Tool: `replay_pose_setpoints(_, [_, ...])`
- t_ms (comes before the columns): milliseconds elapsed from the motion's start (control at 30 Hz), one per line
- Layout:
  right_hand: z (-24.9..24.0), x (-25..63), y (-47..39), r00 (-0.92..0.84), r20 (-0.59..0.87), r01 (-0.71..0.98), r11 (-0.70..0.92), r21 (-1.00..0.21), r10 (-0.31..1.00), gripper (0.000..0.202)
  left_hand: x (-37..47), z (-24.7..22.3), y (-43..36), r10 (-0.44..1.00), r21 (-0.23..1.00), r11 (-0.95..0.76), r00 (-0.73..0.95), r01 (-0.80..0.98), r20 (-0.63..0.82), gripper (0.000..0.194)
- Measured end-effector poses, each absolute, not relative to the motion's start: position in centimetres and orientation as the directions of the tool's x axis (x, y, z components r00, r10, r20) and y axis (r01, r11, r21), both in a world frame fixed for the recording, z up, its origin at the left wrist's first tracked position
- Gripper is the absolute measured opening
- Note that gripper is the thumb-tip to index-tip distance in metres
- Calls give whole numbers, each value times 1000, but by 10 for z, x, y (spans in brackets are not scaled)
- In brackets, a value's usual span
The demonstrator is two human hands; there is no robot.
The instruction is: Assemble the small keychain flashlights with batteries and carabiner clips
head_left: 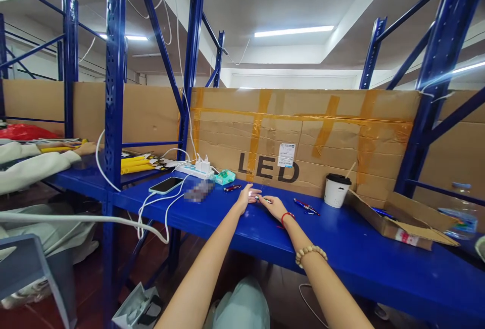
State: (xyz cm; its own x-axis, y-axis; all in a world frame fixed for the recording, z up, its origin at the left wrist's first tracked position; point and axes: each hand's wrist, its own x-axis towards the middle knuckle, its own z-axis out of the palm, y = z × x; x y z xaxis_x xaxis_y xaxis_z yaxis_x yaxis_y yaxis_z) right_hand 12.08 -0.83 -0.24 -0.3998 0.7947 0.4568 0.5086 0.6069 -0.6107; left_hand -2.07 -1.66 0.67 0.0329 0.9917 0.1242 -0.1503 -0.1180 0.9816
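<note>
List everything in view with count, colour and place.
Table: one, blue, centre
Rack posts: several, blue, both sides
Cardboard panel: one, brown, back
Ceiling lights: several, white, overhead
Co-worker: one, pale sleeves, far left
Chair: one, grey, lower left
Long items: several, yellow, left
Phone: one, dark screen, left
Power strip: one, white, back
Cables: several, white, left
Blurred item: one, greyish, left
Packet: one, green, back
Pens: several, red-blue, centre
Cup: one, white, right
Open box: one, brown, right
Bottle: one, clear, far right
Bracelets: two, red and beige, lower centre
Left hand: one, bare, centre
Right hand: one, bare, centre, holding slim piece
</note>
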Motion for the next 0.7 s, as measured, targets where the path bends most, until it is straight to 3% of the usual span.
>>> replay_pose_setpoints(700, [0, 120, -23, -398, 332, 493, 504, -709, 855, 45, -23, 3, -41, 987, 983, -158, -51, -96, 153, 44])
